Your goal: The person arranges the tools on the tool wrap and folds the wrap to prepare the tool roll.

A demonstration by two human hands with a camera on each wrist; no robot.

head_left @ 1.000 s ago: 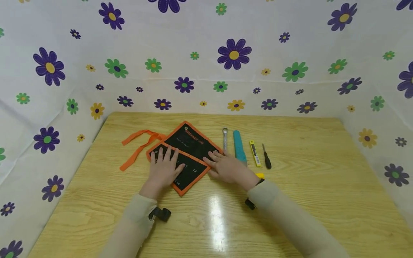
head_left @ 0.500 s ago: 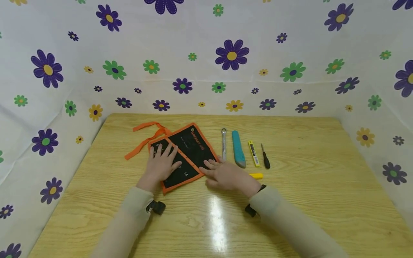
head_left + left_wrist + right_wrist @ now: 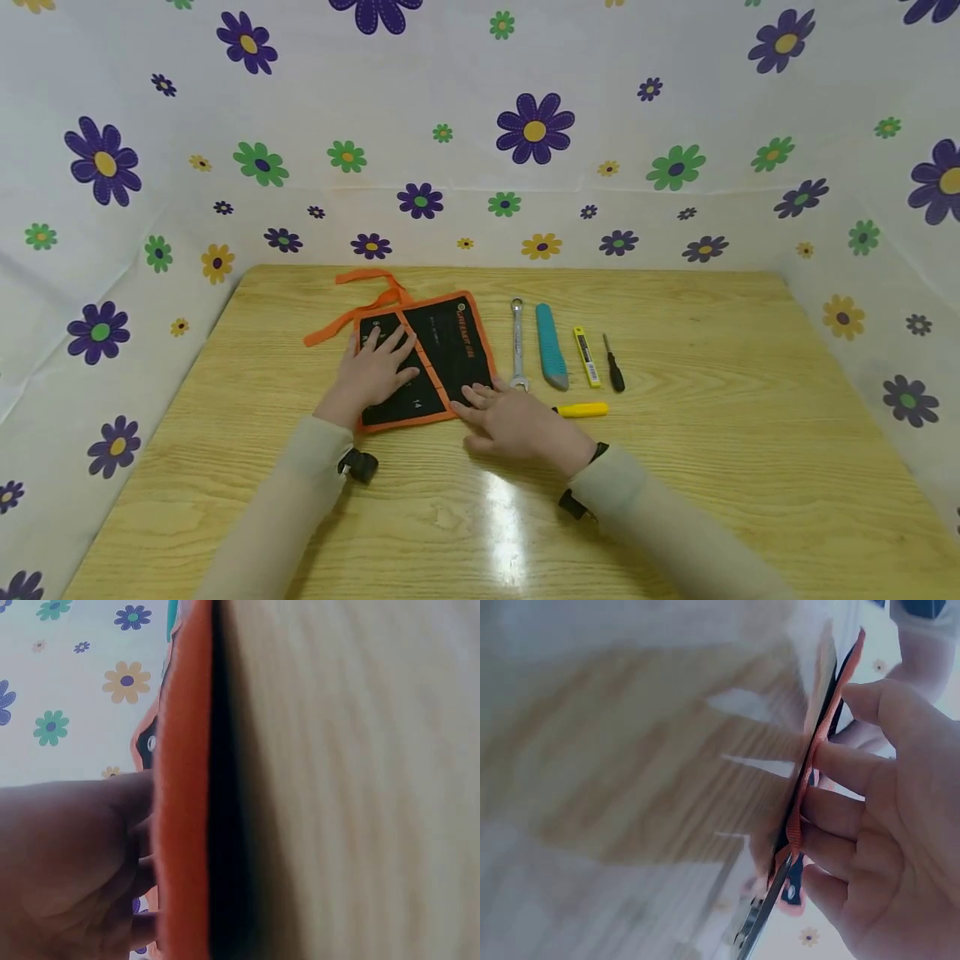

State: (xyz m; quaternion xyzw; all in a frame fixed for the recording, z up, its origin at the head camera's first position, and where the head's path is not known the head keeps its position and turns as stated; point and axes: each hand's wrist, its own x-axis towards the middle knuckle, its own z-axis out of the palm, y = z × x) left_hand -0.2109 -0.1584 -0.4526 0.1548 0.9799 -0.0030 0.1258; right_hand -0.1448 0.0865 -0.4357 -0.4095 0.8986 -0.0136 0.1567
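Light, even pressure from the left hand (image 3: 371, 375) and right hand (image 3: 517, 421) (fingers apart on both) suits the pouch (image 3: 431, 367) beneath them, clear of the wrench (image 3: 517, 342) ahead of the right

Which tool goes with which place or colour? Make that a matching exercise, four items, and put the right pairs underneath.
Column one:
1. pouch
2. wrench
3. slim pack
4. screwdriver

Column two:
A. mostly yellow
B. farthest right of the four
C. silver all along
D. touched by the left hand and the right hand

Pairs: 1-D, 2-C, 3-A, 4-B
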